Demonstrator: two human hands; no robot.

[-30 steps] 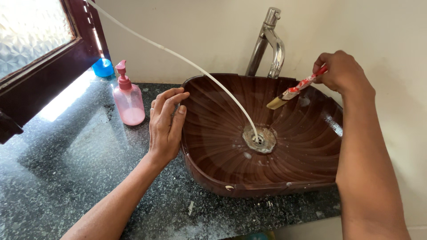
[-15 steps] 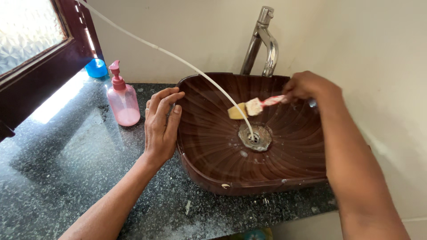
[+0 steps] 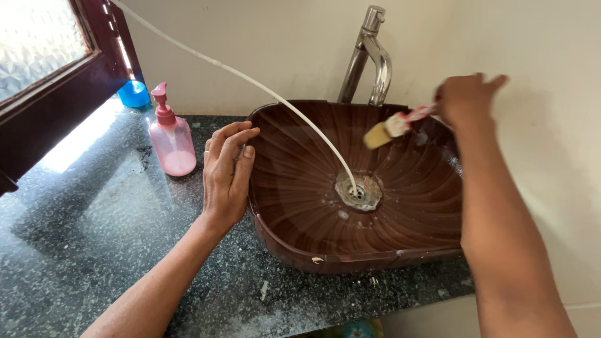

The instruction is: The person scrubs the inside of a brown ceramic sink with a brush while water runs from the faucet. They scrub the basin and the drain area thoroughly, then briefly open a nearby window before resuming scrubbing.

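Head view showed the right hand [image 3: 466,100] clenched around the red and white handle of a small brush [image 3: 394,127], though 1 or 2 fingers stuck out loose toward the wall. That grip sat at the very end of the handle, so the yellowish bristle end pointed down and left, hanging over the back part of the brown basin [image 3: 413,213] without clearly touching its ribbed wall; the blur made contact hard to judge. Holding the handle by its tip kept the fingers above the wet bowl.

Left hand [image 3: 226,169] held nothing. It lay flat and released, palm down, on the basin's left rim, fingers curled slightly over the edge, apparently to steady the body while leaning in.

A thin white hose [image 3: 250,80] ran from the upper left, past the window frame [image 3: 75,94], and ended right in the metal drain [image 3: 359,192] at the bowl's centre, so whatever it carried went straight down. Behind the basin stood a chrome tap [image 3: 372,59], spout aimed into the bowl. On the dark speckled tabletop [image 3: 94,238], just beside the left hand, stood a pink pump bottle [image 3: 170,143], upright, with a blue cap-like cup [image 3: 133,94] farther back in the window corner.
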